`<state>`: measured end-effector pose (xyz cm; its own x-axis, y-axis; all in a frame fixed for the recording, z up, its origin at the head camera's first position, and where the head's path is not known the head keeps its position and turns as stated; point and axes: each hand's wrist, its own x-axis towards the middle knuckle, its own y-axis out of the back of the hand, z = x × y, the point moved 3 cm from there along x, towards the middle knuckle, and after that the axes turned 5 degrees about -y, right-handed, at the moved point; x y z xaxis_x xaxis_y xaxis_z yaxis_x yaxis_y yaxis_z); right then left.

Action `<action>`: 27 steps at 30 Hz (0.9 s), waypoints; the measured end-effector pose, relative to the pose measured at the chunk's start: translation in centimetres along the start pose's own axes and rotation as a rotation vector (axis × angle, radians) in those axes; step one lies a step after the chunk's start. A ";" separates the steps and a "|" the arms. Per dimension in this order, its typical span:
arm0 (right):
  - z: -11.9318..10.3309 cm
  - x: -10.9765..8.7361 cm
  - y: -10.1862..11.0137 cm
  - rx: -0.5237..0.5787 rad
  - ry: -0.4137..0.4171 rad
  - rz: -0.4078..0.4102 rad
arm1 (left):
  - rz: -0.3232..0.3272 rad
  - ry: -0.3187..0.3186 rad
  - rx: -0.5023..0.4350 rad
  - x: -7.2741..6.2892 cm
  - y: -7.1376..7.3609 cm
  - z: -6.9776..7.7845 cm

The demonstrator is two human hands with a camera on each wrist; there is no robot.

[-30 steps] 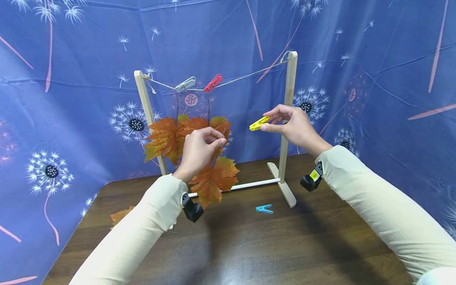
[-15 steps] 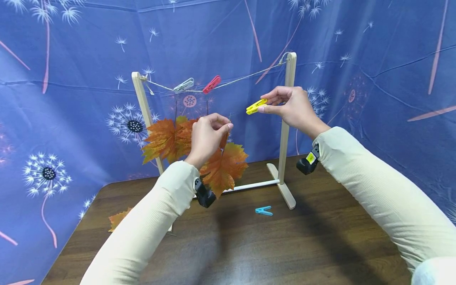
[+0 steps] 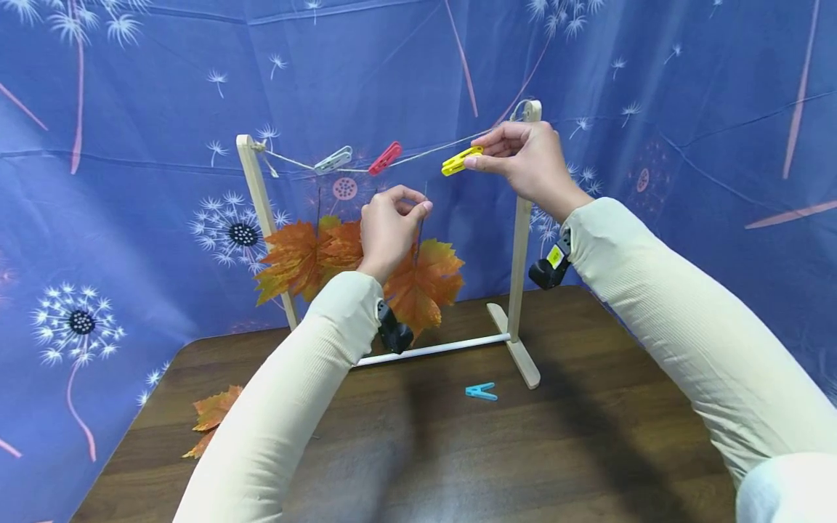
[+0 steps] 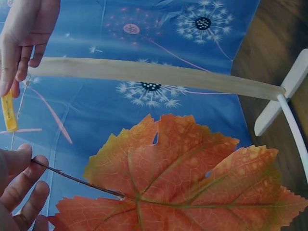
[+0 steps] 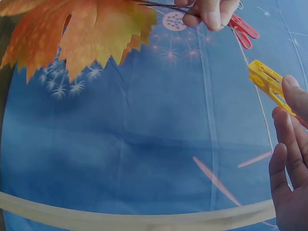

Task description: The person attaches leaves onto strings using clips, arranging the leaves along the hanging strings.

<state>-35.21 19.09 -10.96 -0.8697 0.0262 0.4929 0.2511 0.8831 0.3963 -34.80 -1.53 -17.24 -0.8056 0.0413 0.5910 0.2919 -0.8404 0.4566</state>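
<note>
While the left hand (image 3: 392, 225) pinches the maple leaf (image 4: 183, 178)'s stem (image 4: 77, 180) below the twine (image 3: 431, 152) and the right hand (image 3: 532, 161) a yellow clothespin (image 3: 456, 163) near it, steady stem-to-twine alignment seems wisest.

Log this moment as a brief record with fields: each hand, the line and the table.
left hand: pinches an orange leaf by its stem
right hand: holds a yellow clothespin
line: carries a white clothespin and a red clothespin
table: blue clothespin, more orange leaf beside the left sleeve
unclear: whether the yellow clothespin touches the line
</note>
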 end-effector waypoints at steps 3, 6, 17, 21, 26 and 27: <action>-0.4 0.6 0.1 0.005 -0.014 0.002 | 0.019 0.011 0.002 0.6 -0.5 0.4; -0.9 1.2 0.1 0.011 -0.009 0.006 | 0.051 0.022 0.014 1.2 -0.9 0.6; -2.4 3.5 -0.6 -0.005 0.029 -0.010 | 0.143 0.075 0.044 3.3 -1.8 1.2; -2.6 3.9 -0.9 -0.040 0.017 -0.017 | 0.165 0.112 0.036 3.5 -2.0 1.1; -2.4 4.1 -1.1 -0.067 0.002 -0.040 | 0.186 0.145 0.036 3.7 -2.3 1.1; -2.4 4.1 -1.0 -0.068 -0.004 -0.045 | 0.188 0.149 0.040 3.7 -2.3 1.1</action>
<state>-38.08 17.17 -7.50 -0.8825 -0.0104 0.4703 0.2404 0.8494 0.4699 -37.92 1.14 -15.40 -0.8013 -0.1969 0.5649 0.4620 -0.8036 0.3753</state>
